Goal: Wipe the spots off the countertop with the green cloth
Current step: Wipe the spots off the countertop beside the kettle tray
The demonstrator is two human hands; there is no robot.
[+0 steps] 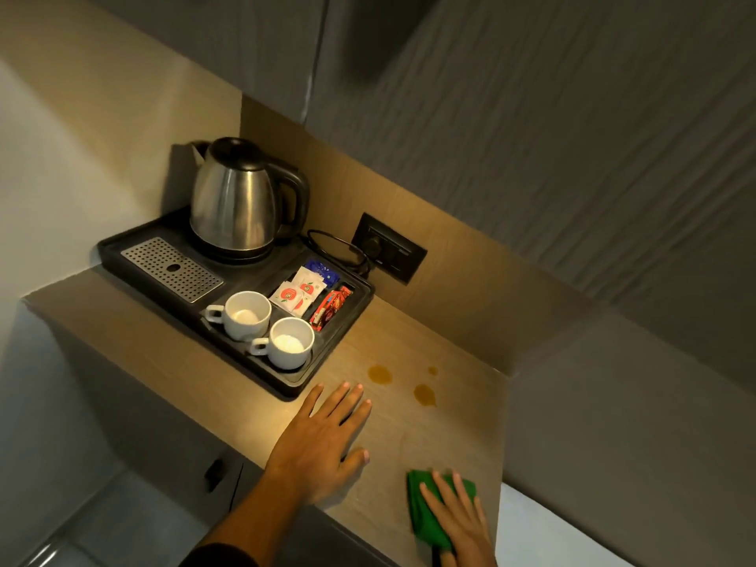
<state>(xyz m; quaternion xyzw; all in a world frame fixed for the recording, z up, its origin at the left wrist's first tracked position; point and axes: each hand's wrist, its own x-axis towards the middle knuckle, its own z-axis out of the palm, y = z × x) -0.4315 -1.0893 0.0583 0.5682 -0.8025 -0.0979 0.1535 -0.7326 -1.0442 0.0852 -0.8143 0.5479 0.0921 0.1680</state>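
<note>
Right grip (460, 521) is pressing flat, fingers spread, on the soft, light green cloth (429, 509) at the wooden surface's (409, 444) near edge. Left grip (323, 435) is lying spread beside 3 amber spots (423, 394); the cloth should slide easily under the palm.

Wood-grain back panel (429, 223) forms the alcove rear and carries a dark wall socket (390, 247) with a black cable (335, 247) plugged in. Grey cabinet fronts (532, 116) hang overhead. White wall (61, 165) bounds the left side. Pale floor (106, 521) lies below. Lighting is warm and dim
</note>
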